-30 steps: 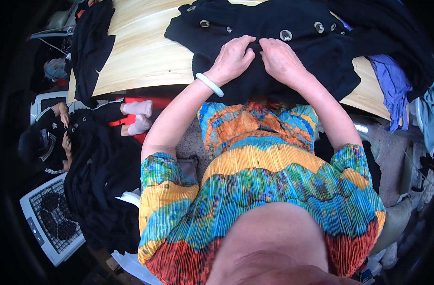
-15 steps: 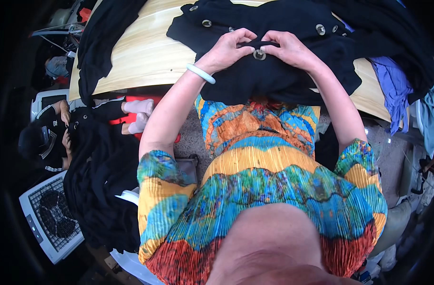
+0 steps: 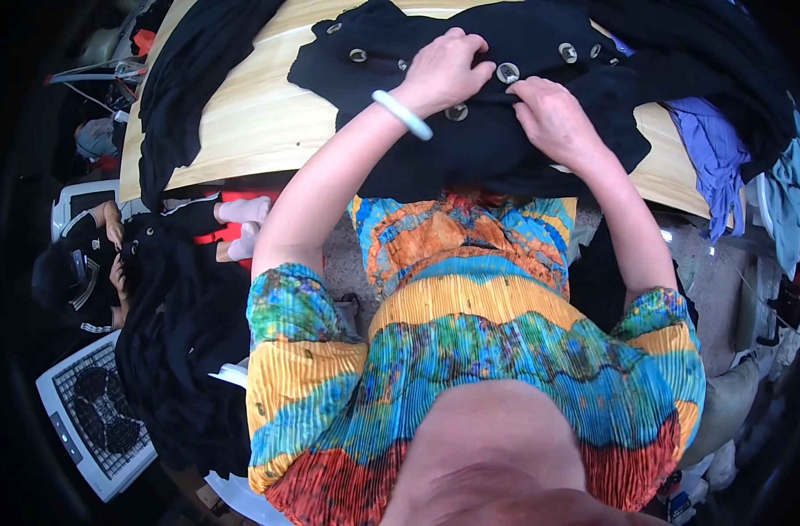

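A black garment (image 3: 391,149) with several large round buttons is spread over the near side of the wooden table. My left hand (image 3: 444,74), a pale bangle (image 3: 402,114) at its wrist, rests on the cloth with fingers bent, thumb and forefinger apart. A button (image 3: 508,73) lies between my two hands. My right hand (image 3: 558,123) is curled at the cloth just below that button, its fingertips gripping the fabric close to the button's edge. Another button (image 3: 456,112) sits nearer me, below my left hand.
More black cloth (image 3: 185,88) hangs over the table's (image 3: 251,114) left edge. Purple cloth (image 3: 711,158) and grey-blue cloth (image 3: 796,193) drape at the right. At the left, a person (image 3: 89,254) handles black cloth (image 3: 185,351) beside a fan-like appliance (image 3: 98,412).
Both hands have let go of the fold around the nearer button and moved apart. The button farther up now shows between them. The garment has shifted slightly to the left in view.
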A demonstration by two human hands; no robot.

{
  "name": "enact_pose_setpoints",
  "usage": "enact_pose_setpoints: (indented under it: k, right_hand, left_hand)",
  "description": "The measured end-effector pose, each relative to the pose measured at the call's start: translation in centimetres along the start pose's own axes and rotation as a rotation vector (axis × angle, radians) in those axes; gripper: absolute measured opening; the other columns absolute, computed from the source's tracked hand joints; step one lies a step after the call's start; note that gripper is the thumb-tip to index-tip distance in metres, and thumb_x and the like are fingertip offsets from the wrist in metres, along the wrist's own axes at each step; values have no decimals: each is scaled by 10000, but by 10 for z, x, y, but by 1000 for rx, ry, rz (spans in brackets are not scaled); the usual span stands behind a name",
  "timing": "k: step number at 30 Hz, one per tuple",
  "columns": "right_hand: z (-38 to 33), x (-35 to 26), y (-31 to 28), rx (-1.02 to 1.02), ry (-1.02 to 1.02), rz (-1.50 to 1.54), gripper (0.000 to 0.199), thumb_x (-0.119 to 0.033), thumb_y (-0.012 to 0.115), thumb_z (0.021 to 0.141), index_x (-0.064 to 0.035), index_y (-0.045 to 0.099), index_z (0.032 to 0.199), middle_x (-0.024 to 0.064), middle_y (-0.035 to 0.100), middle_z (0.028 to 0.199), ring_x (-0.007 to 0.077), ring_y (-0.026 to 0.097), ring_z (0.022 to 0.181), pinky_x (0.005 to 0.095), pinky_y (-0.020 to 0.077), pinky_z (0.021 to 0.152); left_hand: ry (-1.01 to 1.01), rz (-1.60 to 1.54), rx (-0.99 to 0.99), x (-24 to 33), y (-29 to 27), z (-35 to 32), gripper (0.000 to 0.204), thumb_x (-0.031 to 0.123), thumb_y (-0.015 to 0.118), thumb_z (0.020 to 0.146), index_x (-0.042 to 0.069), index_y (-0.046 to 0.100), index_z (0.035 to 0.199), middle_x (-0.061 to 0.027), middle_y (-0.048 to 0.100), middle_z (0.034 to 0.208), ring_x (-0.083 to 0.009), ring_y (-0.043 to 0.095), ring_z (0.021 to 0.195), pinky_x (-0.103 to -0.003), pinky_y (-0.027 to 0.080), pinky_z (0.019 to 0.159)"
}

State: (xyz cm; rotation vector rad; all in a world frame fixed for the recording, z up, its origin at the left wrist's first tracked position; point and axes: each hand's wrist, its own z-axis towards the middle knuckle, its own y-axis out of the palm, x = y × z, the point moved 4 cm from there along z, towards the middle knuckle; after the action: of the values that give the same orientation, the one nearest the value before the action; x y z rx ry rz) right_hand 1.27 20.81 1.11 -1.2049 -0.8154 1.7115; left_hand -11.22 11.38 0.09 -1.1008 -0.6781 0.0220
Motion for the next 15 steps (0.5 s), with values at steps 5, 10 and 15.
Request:
enact_pose_setpoints:
  k: [5,10,15]
  right_hand:
    - [0,7,11,64,103,3,154,7,494,714,6,533,863,151,559,823,310,551,824,394,434,759]
    - [4,8,16,223,40,-43,174,5,530,680,-39,534,848,107,559,821,273,554,813,366,429,744]
    - [0,11,19,340,43,-31,189,-5,562,663,-60,531,841,84,559,805,255,555,795,358,422,736]
  left_hand:
    - [-103,87,-49,2,11,7,273,187,622,725,30,553,938,-176,550,934,-346,554,891,-411,456,780]
    - [-81,95,-42,7,15,2,177,136,602,744,25,568,877,-158,550,910,-327,557,886,-403,455,764]
    - [194,46,227,15,0,-1,118,104,573,739,13,554,812,-143,561,835,-313,566,823,-388,453,716]
